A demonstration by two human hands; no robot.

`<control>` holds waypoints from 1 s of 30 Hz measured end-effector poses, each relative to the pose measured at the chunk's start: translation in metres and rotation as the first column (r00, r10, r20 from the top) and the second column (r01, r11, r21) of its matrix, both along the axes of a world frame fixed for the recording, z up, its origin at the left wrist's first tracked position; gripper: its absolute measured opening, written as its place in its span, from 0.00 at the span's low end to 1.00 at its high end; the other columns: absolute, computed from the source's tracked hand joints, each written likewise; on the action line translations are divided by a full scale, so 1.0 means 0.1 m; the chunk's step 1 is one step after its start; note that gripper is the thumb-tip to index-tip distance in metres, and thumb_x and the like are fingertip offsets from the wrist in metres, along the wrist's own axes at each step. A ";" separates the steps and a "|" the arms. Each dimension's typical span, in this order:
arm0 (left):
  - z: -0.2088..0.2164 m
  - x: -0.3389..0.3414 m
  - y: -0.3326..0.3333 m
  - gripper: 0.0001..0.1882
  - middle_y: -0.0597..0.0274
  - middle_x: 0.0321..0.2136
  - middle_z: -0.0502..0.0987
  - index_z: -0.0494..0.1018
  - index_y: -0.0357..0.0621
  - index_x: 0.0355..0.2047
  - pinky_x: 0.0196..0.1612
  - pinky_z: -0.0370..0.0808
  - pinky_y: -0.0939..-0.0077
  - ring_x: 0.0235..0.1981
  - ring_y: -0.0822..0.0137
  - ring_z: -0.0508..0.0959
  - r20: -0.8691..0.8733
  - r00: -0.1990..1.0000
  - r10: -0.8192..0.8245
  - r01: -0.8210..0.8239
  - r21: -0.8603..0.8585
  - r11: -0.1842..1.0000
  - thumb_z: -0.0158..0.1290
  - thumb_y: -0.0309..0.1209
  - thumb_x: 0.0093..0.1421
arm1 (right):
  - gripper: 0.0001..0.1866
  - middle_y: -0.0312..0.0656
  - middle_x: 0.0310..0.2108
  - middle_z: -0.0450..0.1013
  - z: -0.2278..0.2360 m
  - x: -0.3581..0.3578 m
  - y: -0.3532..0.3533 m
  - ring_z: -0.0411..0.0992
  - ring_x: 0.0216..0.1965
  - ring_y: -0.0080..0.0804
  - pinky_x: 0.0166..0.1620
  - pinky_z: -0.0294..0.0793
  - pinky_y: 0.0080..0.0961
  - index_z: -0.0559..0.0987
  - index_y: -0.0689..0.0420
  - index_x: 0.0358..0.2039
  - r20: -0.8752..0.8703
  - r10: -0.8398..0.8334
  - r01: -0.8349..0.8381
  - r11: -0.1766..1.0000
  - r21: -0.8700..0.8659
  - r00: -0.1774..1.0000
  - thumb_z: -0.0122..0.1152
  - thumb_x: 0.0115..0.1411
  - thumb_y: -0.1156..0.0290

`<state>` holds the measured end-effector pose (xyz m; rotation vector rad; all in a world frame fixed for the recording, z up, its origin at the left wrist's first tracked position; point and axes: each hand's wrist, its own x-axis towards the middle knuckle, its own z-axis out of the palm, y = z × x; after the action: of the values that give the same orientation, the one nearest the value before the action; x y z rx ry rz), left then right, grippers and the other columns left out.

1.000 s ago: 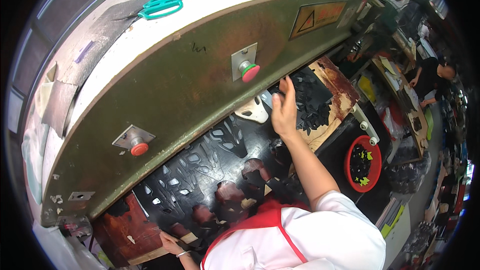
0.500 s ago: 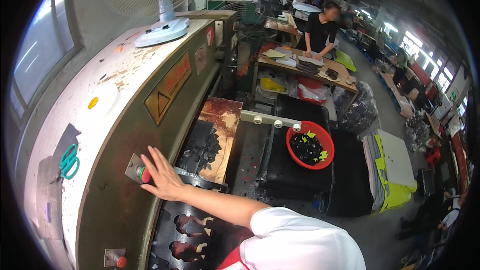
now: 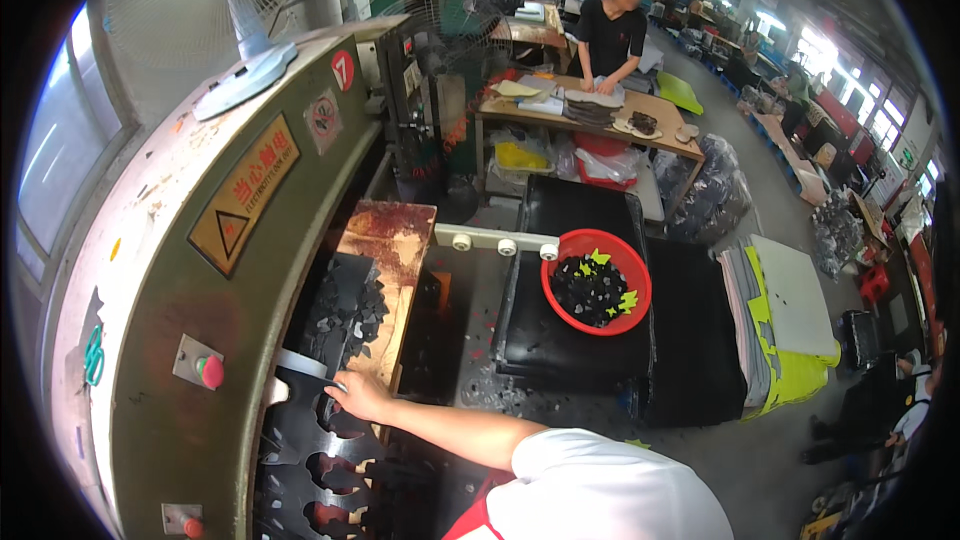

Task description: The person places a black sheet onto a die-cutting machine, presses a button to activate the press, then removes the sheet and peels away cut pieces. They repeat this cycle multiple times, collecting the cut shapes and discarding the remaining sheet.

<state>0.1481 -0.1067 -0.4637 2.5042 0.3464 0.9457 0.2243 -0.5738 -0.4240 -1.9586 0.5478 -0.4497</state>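
Observation:
My right hand (image 3: 362,398) is closed with the back of the hand up. Its fingers pinch the upper edge of a black sheet (image 3: 285,450) with shaped holes cut through it. A pale shine runs along that raised edge, left of my fingers. Beneath the sheet, reddish and cream patches show through the holes. Just beyond lie small black scraps (image 3: 350,315), heaped on a worn wooden board (image 3: 405,230). A pinkish-red push button (image 3: 210,372) sits on the green machine beam to the left, apart from my hand. My left hand is not in view.
The machine beam (image 3: 150,360) walls off the left side, with a fan (image 3: 235,20) on top. A roller arm (image 3: 480,238) reaches toward a red basin (image 3: 645,285) of scraps on black sheets. Stacked sheets (image 3: 785,290) stand right. A person (image 3: 612,35) works at a far table.
My right hand has left the button and come down to the black sheet's edge, its spread fingers now closed. The view has shifted, and the beam sits farther left.

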 end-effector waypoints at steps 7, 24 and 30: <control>-0.20 -1.47 0.83 0.24 0.56 0.36 0.80 0.75 0.29 0.44 0.38 0.73 0.71 0.32 0.65 0.75 -0.019 0.989 -0.144 0.136 -0.229 0.964 0.44 0.43 0.70 | 0.07 0.43 0.18 0.76 0.31 -1.44 -0.41 0.78 0.21 0.38 0.29 0.77 0.33 0.83 0.55 0.26 -0.028 0.011 -0.015 0.988 -0.157 1.000 0.65 0.54 0.65; 0.91 0.30 -1.41 0.28 0.45 0.61 0.61 0.65 0.44 0.59 0.66 0.53 0.46 0.64 0.45 0.60 -0.358 0.825 -0.437 0.464 -0.012 0.886 0.55 0.27 0.57 | 0.51 0.63 0.58 0.57 0.66 0.08 -0.03 0.55 0.61 0.60 0.62 0.61 0.48 0.66 0.51 0.61 -0.075 0.570 -0.548 0.735 -0.400 0.818 0.76 0.31 0.64; 0.87 0.44 -1.46 0.27 0.46 0.64 0.57 0.64 0.47 0.60 0.67 0.45 0.42 0.67 0.48 0.54 -0.592 0.736 -0.328 0.453 0.071 0.889 0.53 0.31 0.60 | 0.40 0.46 0.45 0.74 0.85 0.33 -0.58 0.74 0.42 0.28 0.46 0.73 0.23 0.63 0.56 0.60 0.169 0.476 -0.400 0.440 0.804 0.863 0.71 0.47 0.76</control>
<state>0.1919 -0.2527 -0.3767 2.8519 -0.1332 0.0456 0.2572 -0.6321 -0.3387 -1.1014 0.1890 0.2341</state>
